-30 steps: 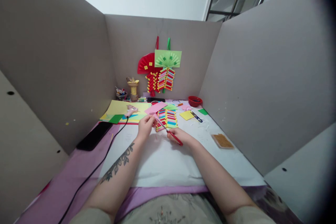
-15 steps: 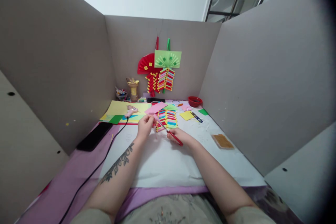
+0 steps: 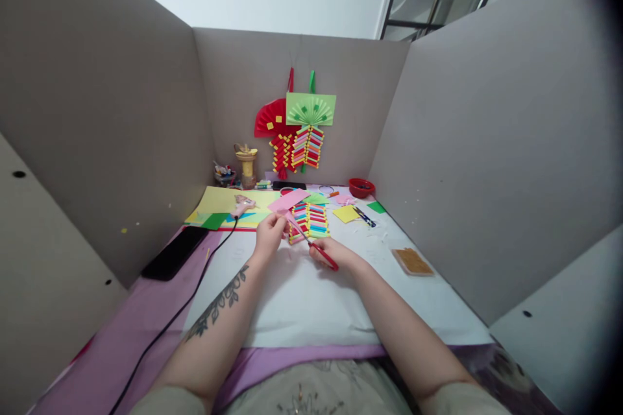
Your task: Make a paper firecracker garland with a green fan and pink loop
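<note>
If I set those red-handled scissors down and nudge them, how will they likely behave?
The scissors look stiff, with straight, narrow blades, so they probably won't flex. Their slim, non-round shape suggests sliding rather than rolling on the white sheet. The bulkier red handles may make that end heavier.

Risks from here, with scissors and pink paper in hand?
1. Red-handled scissors in the right hand point towards the left hand, which pinches the pink paper; a slip might nick fingers.
2. The multicoloured paper rolls sit just beyond the blades, so a stray snip might catch one; clearance is hard to judge.
3. The glue gun's black cord runs beside the left forearm; snagging it could drag the gun.
</note>
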Demonstrator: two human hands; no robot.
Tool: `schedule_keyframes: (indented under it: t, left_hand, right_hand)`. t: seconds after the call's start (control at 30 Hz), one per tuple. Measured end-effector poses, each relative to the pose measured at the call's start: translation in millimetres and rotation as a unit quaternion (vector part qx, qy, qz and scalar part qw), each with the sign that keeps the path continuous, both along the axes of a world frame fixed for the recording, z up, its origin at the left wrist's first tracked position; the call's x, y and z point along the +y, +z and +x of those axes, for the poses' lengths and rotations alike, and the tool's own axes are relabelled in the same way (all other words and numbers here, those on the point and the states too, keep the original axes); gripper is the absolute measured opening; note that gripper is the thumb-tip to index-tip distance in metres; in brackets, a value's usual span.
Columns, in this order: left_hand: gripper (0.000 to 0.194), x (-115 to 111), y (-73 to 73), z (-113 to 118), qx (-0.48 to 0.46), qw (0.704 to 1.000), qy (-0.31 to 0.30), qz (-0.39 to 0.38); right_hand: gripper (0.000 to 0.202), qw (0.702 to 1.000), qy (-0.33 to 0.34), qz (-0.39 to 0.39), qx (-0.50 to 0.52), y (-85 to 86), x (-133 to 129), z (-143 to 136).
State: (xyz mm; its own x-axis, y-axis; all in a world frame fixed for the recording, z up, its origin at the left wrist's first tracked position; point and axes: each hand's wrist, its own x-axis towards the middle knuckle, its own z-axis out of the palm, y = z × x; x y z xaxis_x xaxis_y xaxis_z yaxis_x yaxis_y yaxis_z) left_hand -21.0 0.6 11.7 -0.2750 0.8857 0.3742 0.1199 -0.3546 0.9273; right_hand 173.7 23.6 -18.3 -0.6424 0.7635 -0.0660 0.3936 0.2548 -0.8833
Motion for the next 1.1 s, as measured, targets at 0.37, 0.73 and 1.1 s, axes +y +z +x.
schedule_keyframes:
  t: [0.37,0.73,1.1]
  left_hand:
    - [0.019,-2.0,2.0,-0.1,0.020,1.000,-0.007,0.002]
    - [0.021,-2.5,3.8,-0.3,0.037,0.999,-0.006,0.004]
    - [0.021,-3.9,4.7,0.4,0.036,0.999,0.006,0.009]
  right_hand:
    - [0.021,1.000,-0.001,-0.010,0.002,-0.7,2.4,-0.5]
    - [0.021,1.000,-0.012,-0.018,-0.005,1.1,-0.2,-1.9]
    - [0.023,1.000,0.012,-0.013,-0.015,6.7,-2.6,-0.3]
